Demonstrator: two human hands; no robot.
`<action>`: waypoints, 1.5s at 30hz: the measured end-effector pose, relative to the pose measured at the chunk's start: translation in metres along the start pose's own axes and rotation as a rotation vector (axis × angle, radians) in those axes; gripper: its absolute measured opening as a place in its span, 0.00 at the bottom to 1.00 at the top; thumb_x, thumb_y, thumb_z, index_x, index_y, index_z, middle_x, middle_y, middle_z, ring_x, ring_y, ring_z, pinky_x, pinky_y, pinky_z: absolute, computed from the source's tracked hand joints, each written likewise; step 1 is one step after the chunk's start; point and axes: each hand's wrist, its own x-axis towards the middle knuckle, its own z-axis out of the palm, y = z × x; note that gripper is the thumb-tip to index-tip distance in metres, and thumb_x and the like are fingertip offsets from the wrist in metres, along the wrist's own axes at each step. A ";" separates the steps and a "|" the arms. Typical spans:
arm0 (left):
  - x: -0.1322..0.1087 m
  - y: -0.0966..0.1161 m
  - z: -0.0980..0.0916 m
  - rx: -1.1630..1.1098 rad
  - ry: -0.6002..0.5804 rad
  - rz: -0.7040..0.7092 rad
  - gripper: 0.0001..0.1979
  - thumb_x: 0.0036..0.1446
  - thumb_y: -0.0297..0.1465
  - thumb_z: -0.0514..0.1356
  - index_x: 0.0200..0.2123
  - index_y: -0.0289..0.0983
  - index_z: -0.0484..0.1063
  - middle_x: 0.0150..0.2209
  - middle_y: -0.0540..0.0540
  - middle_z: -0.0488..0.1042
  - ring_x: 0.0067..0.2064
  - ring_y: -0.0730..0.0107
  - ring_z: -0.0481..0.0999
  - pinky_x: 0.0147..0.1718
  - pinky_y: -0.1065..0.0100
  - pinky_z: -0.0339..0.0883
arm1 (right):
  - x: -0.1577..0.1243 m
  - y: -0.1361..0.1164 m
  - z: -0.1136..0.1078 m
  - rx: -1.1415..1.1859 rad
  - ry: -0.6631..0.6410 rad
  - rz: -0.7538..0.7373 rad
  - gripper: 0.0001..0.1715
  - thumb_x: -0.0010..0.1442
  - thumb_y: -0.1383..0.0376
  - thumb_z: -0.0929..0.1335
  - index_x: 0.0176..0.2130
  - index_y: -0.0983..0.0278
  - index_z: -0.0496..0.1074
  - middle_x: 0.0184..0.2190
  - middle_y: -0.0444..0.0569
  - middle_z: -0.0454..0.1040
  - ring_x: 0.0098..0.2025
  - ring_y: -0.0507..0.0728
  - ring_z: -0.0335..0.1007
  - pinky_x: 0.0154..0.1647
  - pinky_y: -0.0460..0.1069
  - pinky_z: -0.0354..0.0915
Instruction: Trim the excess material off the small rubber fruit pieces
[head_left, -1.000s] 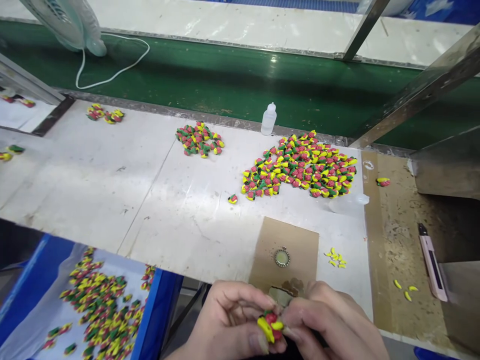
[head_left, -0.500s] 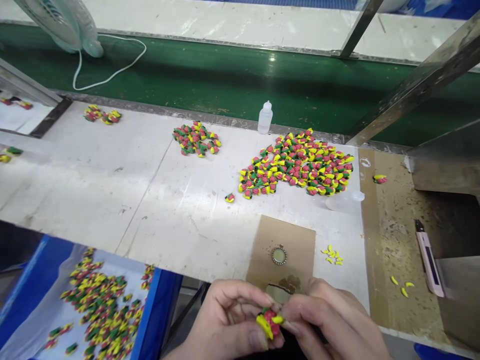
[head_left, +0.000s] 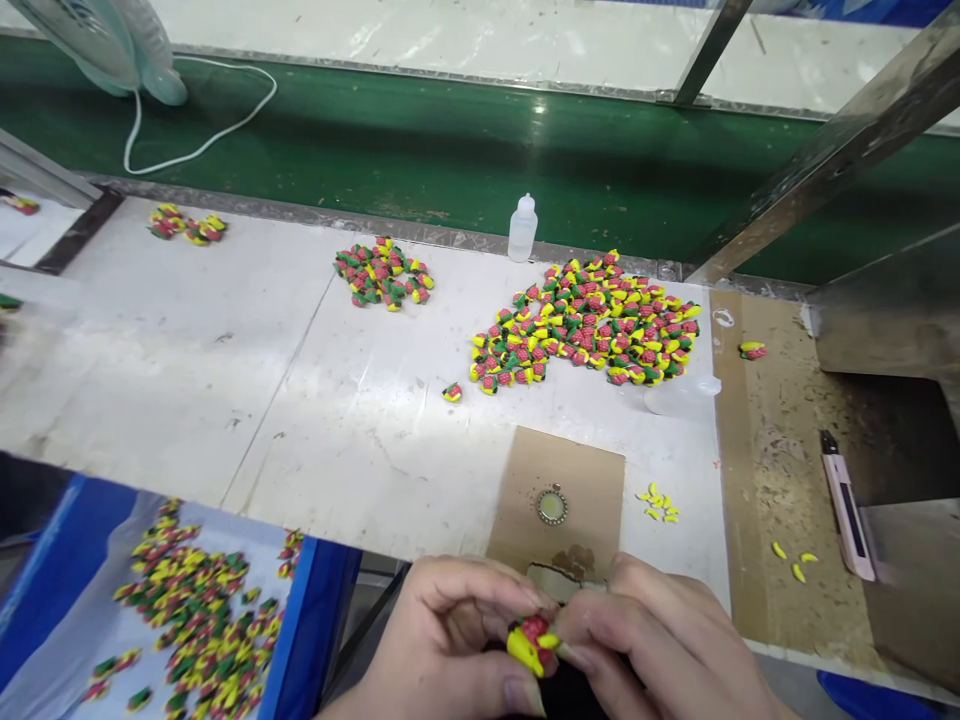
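Yellow-red piece (head_left: 531,646) — left hand (head_left: 442,640) holding.

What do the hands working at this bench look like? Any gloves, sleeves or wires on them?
They are human: the left grip and right grip are bare five-fingered hands. No glove, ring, cable or marking shows on either, and a rounded thumbnail shows on the left. No sleeve is visible; the forearms run out of the picture.

Figurine (head_left: 531,648) between left hand (head_left: 457,640) and right hand (head_left: 667,640), cardboard (head_left: 581,475) beyond, heap (head_left: 585,325) behind that, cutter (head_left: 847,512) right, tray (head_left: 304,622) left
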 end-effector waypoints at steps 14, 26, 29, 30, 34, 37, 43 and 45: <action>0.007 0.012 0.006 0.279 0.062 0.140 0.24 0.45 0.15 0.78 0.42 0.47 0.90 0.41 0.46 0.90 0.42 0.65 0.89 0.42 0.75 0.81 | 0.004 0.001 -0.007 -0.020 -0.055 -0.021 0.24 0.81 0.66 0.57 0.37 0.61 0.75 0.24 0.43 0.75 0.22 0.50 0.71 0.24 0.45 0.65; 0.004 0.011 0.006 0.186 0.051 0.037 0.19 0.49 0.21 0.79 0.42 0.47 0.90 0.41 0.44 0.90 0.39 0.66 0.89 0.41 0.74 0.81 | -0.002 0.007 -0.006 0.054 -0.078 -0.022 0.21 0.81 0.65 0.59 0.38 0.61 0.74 0.24 0.43 0.75 0.23 0.50 0.72 0.25 0.44 0.66; 0.006 0.010 0.007 0.190 0.051 0.048 0.19 0.48 0.19 0.79 0.41 0.46 0.90 0.40 0.44 0.90 0.39 0.66 0.89 0.40 0.74 0.81 | -0.001 0.006 -0.007 0.065 -0.074 -0.029 0.23 0.81 0.63 0.58 0.37 0.61 0.74 0.24 0.43 0.75 0.23 0.51 0.72 0.24 0.44 0.65; 0.006 0.009 0.007 0.195 0.055 0.054 0.19 0.47 0.19 0.79 0.40 0.46 0.90 0.39 0.44 0.90 0.39 0.66 0.89 0.40 0.74 0.81 | -0.001 0.005 -0.007 0.059 -0.072 -0.026 0.24 0.82 0.63 0.57 0.36 0.61 0.74 0.24 0.43 0.75 0.22 0.51 0.72 0.24 0.44 0.65; 0.007 0.009 0.007 0.221 0.063 0.083 0.21 0.45 0.18 0.79 0.40 0.45 0.90 0.38 0.42 0.90 0.38 0.63 0.89 0.39 0.71 0.82 | -0.001 0.005 -0.008 0.023 -0.073 -0.032 0.25 0.81 0.65 0.57 0.37 0.62 0.76 0.24 0.43 0.75 0.22 0.51 0.71 0.23 0.45 0.64; 0.006 0.011 0.007 0.231 0.063 0.082 0.19 0.46 0.20 0.80 0.40 0.46 0.90 0.38 0.42 0.90 0.38 0.61 0.89 0.40 0.68 0.82 | -0.002 0.004 -0.008 0.006 -0.089 -0.041 0.26 0.81 0.64 0.57 0.37 0.62 0.77 0.24 0.43 0.75 0.22 0.51 0.71 0.23 0.46 0.64; 0.004 0.009 0.003 0.205 0.045 0.080 0.20 0.46 0.19 0.79 0.41 0.44 0.89 0.39 0.43 0.91 0.39 0.63 0.90 0.40 0.72 0.82 | 0.001 0.002 -0.010 -0.002 -0.116 -0.017 0.26 0.81 0.65 0.57 0.36 0.62 0.77 0.25 0.44 0.76 0.23 0.51 0.72 0.24 0.45 0.66; 0.004 0.006 0.001 0.145 0.019 0.039 0.23 0.47 0.17 0.79 0.44 0.46 0.88 0.41 0.46 0.91 0.39 0.68 0.90 0.41 0.76 0.81 | 0.002 0.003 -0.011 -0.004 -0.118 -0.009 0.27 0.81 0.64 0.57 0.36 0.62 0.77 0.25 0.45 0.77 0.24 0.51 0.73 0.25 0.44 0.67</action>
